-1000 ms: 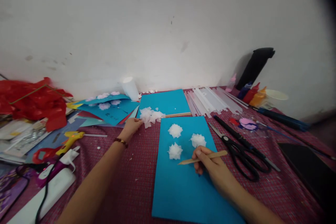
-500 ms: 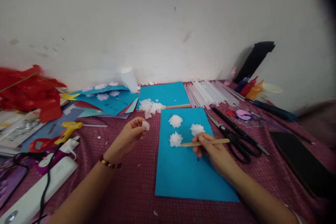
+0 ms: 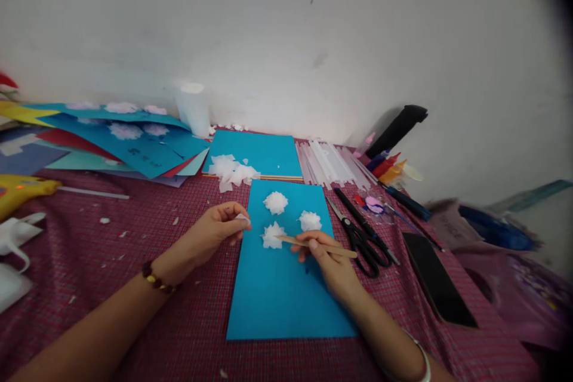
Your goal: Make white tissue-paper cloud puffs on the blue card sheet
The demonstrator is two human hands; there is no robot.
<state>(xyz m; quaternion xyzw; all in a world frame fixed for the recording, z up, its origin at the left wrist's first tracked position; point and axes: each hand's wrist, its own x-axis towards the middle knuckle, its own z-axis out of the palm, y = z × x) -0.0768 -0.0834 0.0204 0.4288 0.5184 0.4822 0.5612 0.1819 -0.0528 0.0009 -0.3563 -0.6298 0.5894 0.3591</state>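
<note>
A sheet of blue paper (image 3: pixel 277 298) lies in front of me with three ruffled white paper flowers on it: an upper one (image 3: pixel 275 203), a lower left one (image 3: pixel 272 235) and a right one (image 3: pixel 310 221). My right hand (image 3: pixel 324 256) is closed round a flat wooden stick (image 3: pixel 333 248), its pointed tip at the lower left flower. Just left of the sheet, my left hand (image 3: pixel 221 227) pinches a small piece of white tissue paper (image 3: pixel 242 218). Beyond it, a heap of white tissue pieces (image 3: pixel 230 172) rests at the edge of a blue paper stack (image 3: pixel 259 150).
Black-handled scissors (image 3: pixel 364 250) and a black phone (image 3: pixel 439 280) lie to the right. Translucent strips (image 3: pixel 331 164) and paint bottles (image 3: pixel 389 167) stand behind. On the left are a yellow glue gun (image 3: pixel 24 191) and blue papers with flowers (image 3: pixel 134 149).
My left hand has come away from the tissue heap toward the blue sheet with one piece. The stick's tip has moved up onto the lower left flower. The view has swung right.
</note>
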